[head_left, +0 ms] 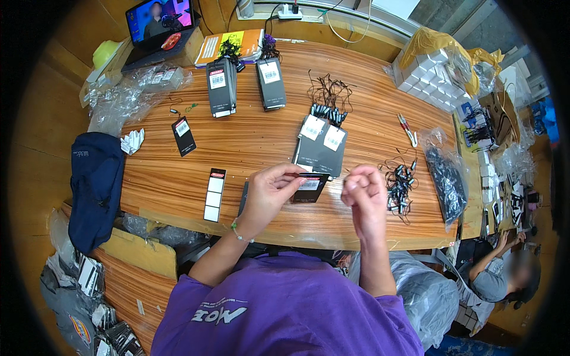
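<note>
My left hand (pixel 268 194) pinches a black hang tag (pixel 310 193) by its upper edge, and the tag carries a white barcode sticker. Just right of it, my right hand (pixel 364 193) is raised with curled fingers pressed together; whatever they hold, if anything, is too small to make out. Beyond both hands lie overlapping dark hang tags (pixel 317 153) with white stickers, their black strings (pixel 330 95) fanned toward the far side. A loose heap of black tag strings (pixel 401 183) rests to the right of my right hand. Another dark tag (pixel 243 199) is partly hidden behind my left wrist.
Two stacks of strung tags (pixel 221 89) stand farther back. A single tag (pixel 183 136) and a sticker strip (pixel 214 196) lie left. Snips (pixel 408 130) and a bag of black strings (pixel 445 183) are at right. White boxes (pixel 430 77) fill the far right corner; a person (pixel 496 276) sits beyond.
</note>
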Tool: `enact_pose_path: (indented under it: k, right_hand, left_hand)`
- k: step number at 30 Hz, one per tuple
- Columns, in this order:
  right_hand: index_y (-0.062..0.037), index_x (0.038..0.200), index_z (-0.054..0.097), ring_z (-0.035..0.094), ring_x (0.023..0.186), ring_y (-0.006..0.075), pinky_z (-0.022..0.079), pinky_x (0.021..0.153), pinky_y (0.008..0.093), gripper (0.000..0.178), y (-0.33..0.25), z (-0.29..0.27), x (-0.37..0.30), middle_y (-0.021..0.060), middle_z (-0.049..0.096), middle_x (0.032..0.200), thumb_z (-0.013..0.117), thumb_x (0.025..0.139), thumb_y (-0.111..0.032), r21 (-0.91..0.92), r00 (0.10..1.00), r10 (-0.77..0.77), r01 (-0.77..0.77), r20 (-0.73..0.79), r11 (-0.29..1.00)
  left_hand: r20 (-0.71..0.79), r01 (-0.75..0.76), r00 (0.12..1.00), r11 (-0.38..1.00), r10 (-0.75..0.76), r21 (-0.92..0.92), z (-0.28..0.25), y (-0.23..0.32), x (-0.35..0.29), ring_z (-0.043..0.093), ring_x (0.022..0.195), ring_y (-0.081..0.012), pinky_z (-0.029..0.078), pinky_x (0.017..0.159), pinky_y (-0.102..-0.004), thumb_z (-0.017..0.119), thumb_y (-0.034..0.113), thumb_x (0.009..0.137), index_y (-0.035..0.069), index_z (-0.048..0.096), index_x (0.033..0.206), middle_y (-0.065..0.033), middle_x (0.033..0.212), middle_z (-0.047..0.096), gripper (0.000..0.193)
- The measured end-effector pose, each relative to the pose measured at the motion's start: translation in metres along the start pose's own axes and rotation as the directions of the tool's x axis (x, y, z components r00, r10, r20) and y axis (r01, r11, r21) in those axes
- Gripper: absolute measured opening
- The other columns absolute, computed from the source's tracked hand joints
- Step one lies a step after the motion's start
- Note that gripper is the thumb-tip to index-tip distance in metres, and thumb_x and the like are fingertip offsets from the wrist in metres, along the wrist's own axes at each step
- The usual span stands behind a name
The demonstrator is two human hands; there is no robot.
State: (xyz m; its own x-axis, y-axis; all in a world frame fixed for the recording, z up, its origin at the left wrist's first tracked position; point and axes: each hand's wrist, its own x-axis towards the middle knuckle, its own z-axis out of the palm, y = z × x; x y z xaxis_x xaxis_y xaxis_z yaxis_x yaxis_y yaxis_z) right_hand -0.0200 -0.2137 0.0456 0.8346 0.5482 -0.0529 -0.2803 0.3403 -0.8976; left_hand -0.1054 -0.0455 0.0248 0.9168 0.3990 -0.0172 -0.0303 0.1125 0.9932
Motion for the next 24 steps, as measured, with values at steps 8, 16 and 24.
enact_pose_path:
  k: [8,16,24]
  right_hand:
    - [0.0008,0.089,0.053,0.050,0.070,0.0055,0.042,0.065,0.0189,0.014,0.026,0.022,0.001,0.0013,0.056,0.079,0.059,0.077,0.004,-0.363,0.988,-0.155,0.143,-0.002,0.921]
    - [0.0005,0.084,0.052,0.051,0.062,0.0072,0.043,0.058,0.0208,0.012,0.031,0.029,0.004,0.0051,0.057,0.071,0.060,0.075,0.004,-0.571,0.945,-0.321,0.295,0.057,0.766]
    - [0.0007,0.083,0.052,0.051,0.061,0.0078,0.043,0.057,0.0213,0.012,0.028,0.032,0.005,0.0056,0.057,0.070,0.060,0.075,0.004,-0.590,0.949,-0.311,0.276,0.044,0.759]
  left_hand:
    - [-0.044,-0.103,0.993,0.991,0.107,0.088,0.000,-0.004,0.002,0.063,0.076,-0.0112,0.052,0.064,-0.0192,0.061,-0.004,0.077,-0.005,0.060,0.090,-0.0074,0.082,0.063,0.013]
    - [-0.050,-0.086,0.995,0.992,0.091,0.095,0.002,0.000,0.002,0.063,0.072,-0.0093,0.050,0.058,-0.0177,0.063,-0.004,0.076,-0.005,0.059,0.086,-0.0060,0.080,0.063,0.011]
    - [-0.007,-0.057,0.998,0.997,0.058,0.046,0.003,0.002,-0.001,0.062,0.071,-0.0096,0.050,0.059,-0.0175,0.062,-0.005,0.076,-0.006,0.060,0.087,-0.0070,0.082,0.063,0.011]
